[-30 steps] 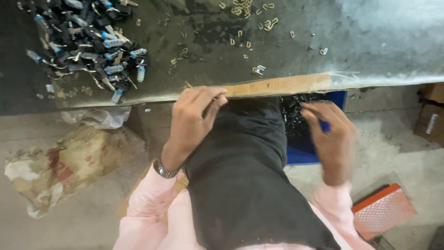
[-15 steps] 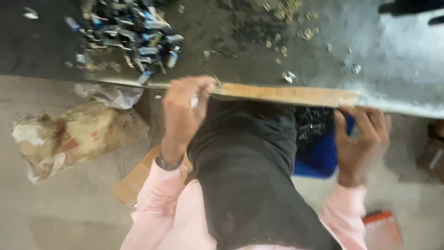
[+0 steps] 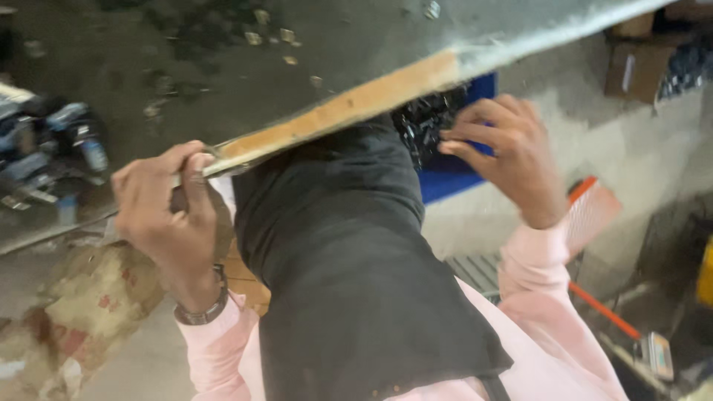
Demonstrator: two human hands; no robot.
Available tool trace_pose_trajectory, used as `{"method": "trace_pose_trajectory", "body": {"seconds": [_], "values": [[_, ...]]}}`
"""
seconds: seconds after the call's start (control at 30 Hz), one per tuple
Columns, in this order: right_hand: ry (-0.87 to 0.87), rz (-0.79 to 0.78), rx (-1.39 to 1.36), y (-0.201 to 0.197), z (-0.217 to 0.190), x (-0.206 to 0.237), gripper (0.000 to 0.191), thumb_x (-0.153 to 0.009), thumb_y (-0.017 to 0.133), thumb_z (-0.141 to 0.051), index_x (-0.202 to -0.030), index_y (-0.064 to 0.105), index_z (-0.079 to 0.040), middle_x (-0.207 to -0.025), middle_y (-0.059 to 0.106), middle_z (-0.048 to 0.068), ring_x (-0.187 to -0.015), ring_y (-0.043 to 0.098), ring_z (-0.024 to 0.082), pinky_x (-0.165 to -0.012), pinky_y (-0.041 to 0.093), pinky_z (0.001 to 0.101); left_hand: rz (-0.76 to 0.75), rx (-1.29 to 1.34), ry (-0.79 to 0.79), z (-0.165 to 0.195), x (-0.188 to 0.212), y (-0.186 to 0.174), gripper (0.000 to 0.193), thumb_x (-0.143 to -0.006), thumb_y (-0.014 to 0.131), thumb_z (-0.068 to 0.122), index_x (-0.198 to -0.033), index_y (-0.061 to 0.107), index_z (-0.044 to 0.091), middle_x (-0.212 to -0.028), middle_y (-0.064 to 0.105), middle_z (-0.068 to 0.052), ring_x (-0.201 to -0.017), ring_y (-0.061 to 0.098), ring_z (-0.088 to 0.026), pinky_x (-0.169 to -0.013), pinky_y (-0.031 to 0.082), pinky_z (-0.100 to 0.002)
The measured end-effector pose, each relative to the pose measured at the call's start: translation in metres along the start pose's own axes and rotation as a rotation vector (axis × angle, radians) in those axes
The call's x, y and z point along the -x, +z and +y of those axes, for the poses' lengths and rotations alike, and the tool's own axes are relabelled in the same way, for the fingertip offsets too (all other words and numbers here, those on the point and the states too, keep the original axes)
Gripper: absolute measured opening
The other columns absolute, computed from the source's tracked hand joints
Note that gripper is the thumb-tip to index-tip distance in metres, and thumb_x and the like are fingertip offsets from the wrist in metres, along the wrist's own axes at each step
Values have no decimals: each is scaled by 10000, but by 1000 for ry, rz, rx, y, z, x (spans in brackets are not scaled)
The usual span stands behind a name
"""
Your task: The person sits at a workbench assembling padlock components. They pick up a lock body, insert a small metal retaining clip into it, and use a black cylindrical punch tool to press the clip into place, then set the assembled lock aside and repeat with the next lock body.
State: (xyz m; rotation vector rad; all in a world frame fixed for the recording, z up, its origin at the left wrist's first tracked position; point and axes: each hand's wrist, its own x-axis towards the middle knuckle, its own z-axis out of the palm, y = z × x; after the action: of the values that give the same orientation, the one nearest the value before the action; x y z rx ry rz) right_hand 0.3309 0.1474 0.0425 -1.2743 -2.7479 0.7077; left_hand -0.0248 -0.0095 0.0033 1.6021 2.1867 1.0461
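Curled at the table's edge (image 3: pixel 334 111), the left hand (image 3: pixel 167 215) has its fingers closed around the wooden lip; whether anything small is pinched there cannot be told. Below the tabletop, the right hand (image 3: pixel 509 160) reaches with loosely bent fingers into a cluster of small black parts (image 3: pixel 420 122) over a blue bin (image 3: pixel 453 174), touching them without a clear hold. A steady brace at the edge and a gather close over the bin would likely limit spills.
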Motion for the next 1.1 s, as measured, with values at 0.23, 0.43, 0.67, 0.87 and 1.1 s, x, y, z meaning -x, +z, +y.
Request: {"method": "trace_pose_trajectory", "body": {"seconds": [0.23, 0.43, 0.67, 0.87, 1.1], "values": [[378, 24, 37, -13, 32, 67, 155, -948, 804, -167, -1067, 795, -69, -1086, 731, 68, -1006, 659, 278, -873, 476, 395, -14, -20, 112, 1, -5, 6, 98, -1155, 682, 92, -1132, 757, 33, -996, 774, -21, -868, 690, -168, -946, 481, -302], [485, 61, -170, -1, 44, 79, 286, -965, 786, -136, -1217, 729, -11, -1164, 708, 143, -1019, 697, 280, -865, 507, 383, -24, -171, 110, -11, -2, -6, 166, -1169, 630, 100, -1181, 771, 12, -966, 791, -20, -894, 674, -169, -873, 493, -281], [537, 40, -183, 4, 55, 69, 319, -961, 782, -120, -1263, 713, -41, -1172, 709, 110, -1004, 715, 240, -737, 494, 369, 92, -229, -79, -54, 13, -12, 259, -1154, 690, 202, -1166, 710, -56, -1052, 728, -146, -957, 688, -235, -841, 526, -370], [500, 32, -191, 14, 65, 69, 346, -987, 781, -118, -1314, 694, -45, -1167, 706, 105, -1031, 709, 248, -762, 503, 369, 42, -663, -93, -70, 33, -29, 453, -1066, 665, 370, -1224, 616, -51, -1163, 632, -176, -1022, 585, -312, -907, 478, -466], [522, 53, -277, 17, 66, 69, 355, -994, 765, -113, -1327, 674, -28, -1177, 701, 109, -1025, 707, 243, -756, 511, 360, 3, -522, -226, -53, 16, -16, 583, -1071, 649, 513, -1399, 659, 32, -1196, 534, -174, -945, 565, -297, -855, 459, -469]]}}
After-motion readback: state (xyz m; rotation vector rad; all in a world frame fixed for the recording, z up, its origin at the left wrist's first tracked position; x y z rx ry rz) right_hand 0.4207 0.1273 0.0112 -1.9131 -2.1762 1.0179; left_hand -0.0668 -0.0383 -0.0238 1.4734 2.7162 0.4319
